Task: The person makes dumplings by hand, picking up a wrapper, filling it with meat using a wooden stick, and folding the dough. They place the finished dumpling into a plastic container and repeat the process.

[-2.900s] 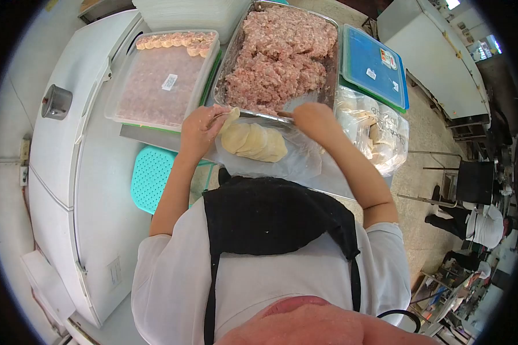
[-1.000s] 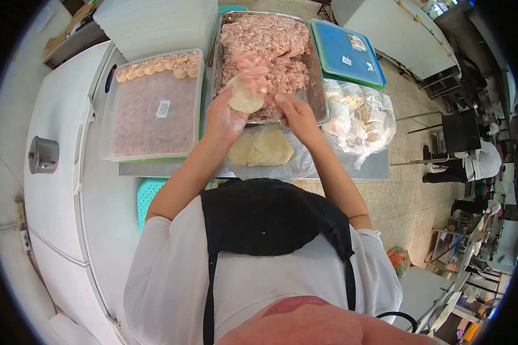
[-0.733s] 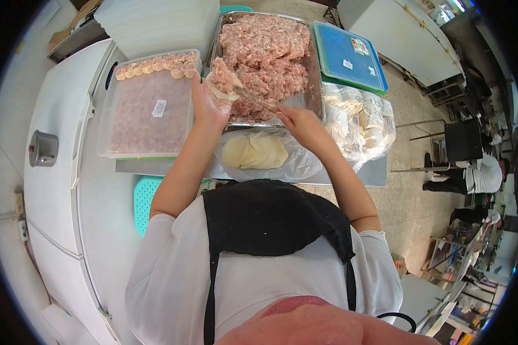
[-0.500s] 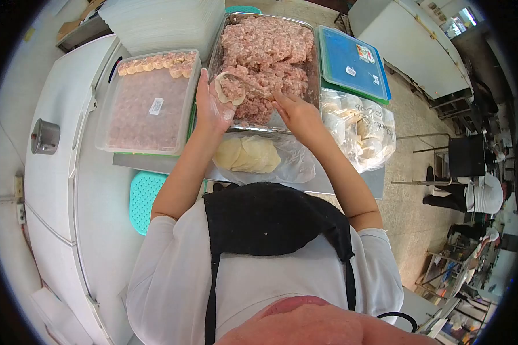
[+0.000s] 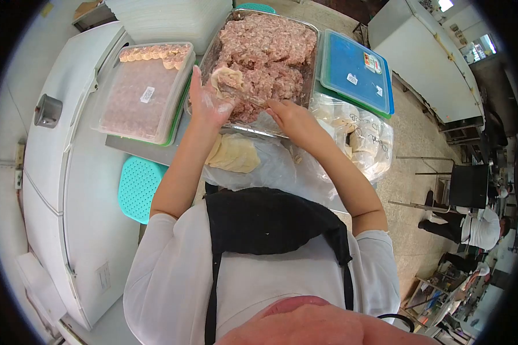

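Observation:
My left hand [image 5: 212, 109] cups a round dough wrapper [image 5: 217, 79] with meat filling on it, over the near left part of a metal tray [image 5: 208, 62]. My right hand [image 5: 292, 119] is closed around the end of a thin utensil [image 5: 253, 99] that reaches left to the wrapper; its exact kind is unclear. Pink ground meat [image 5: 267, 40] is heaped in the tray, beyond and beneath both hands. Nearer my body, a stack of pale dough wrappers [image 5: 236, 154] lies on a clear plastic bag [image 5: 276, 167].
At left stands a plastic container [image 5: 135, 109] with a row of filled dumplings [image 5: 152, 53] along its far side. Blue-lidded containers [image 5: 354, 66] and bagged wrappers [image 5: 362, 141] are at right. A turquoise stool [image 5: 141, 190] sits below. A person [image 5: 480, 227] works at far right.
The view has shifted slightly. The wrapper in my left hand looks more cupped around its filling, and the utensil in my right hand still reaches to it.

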Available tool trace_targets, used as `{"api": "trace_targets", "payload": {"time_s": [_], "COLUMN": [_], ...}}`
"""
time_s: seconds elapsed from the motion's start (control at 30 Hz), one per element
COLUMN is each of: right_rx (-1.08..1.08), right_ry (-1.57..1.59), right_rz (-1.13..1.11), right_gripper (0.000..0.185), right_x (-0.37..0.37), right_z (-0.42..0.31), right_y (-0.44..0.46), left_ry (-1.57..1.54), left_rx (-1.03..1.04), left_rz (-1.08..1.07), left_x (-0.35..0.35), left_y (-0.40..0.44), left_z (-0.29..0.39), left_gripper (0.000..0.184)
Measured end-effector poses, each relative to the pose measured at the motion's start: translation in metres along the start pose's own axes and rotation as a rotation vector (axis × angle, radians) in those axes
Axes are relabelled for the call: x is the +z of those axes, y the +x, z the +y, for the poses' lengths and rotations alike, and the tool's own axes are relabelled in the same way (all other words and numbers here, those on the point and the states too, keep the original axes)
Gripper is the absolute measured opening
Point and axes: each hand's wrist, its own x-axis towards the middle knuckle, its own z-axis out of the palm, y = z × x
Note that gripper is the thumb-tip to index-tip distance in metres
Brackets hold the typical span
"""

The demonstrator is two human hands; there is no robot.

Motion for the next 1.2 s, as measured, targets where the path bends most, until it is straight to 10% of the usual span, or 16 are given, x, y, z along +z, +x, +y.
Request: {"api": "trace_targets", "payload": {"time_s": [0.17, 0.43, 0.53, 0.7, 0.9, 1.03, 1.1, 1.2], "right_rx": [0.107, 0.027, 0.191, 0.168, 0.009, -0.029, -0.003, -0.038], "right_ry": [-0.276, 0.355, 0.474, 0.481, 0.451, 0.307, 0.099, -0.086], "right_rz": [-0.178, 0.094, -0.099, -0.281, -0.202, -0.193, -0.107, 0.105], "right_gripper": [0.026, 0.032, 0.037, 0.039, 0.036, 0.035, 0.032, 0.026], "right_x": [-0.059, -0.058, -0.059, -0.081, -0.049, -0.035, -0.035, -0.028], "right_z": [-0.024, 0.026, 0.038, 0.007, 0.01, 0.033, 0.029, -0.009], "right_y": [-0.004, -0.005, -0.007, -0.01, -0.008, 0.008, 0.008, 0.003], "left_ry": [-0.018, 0.043, 0.579, 1.573, 1.69, 1.712, 1.755, 1.715], "left_rx": [-0.001, 0.091, 0.094, 0.733, 0.34, 0.551, 0.239, 0.306], "left_rz": [0.023, -0.183, -0.34, -0.603, -0.992, -0.81, -0.537, -0.357], "left_x": [-0.01, 0.003, 0.01, 0.025, 0.026, -0.006, -0.004, -0.046], "left_y": [0.015, 0.009, -0.007, -0.013, -0.007, 0.001, 0.002, 0.035], "left_z": [-0.007, -0.008, -0.002, 0.01, 0.035, 0.029, 0.033, 0.034], "left_gripper": [0.07, 0.053, 0.058, 0.059, 0.037, 0.037, 0.047, 0.056]}}
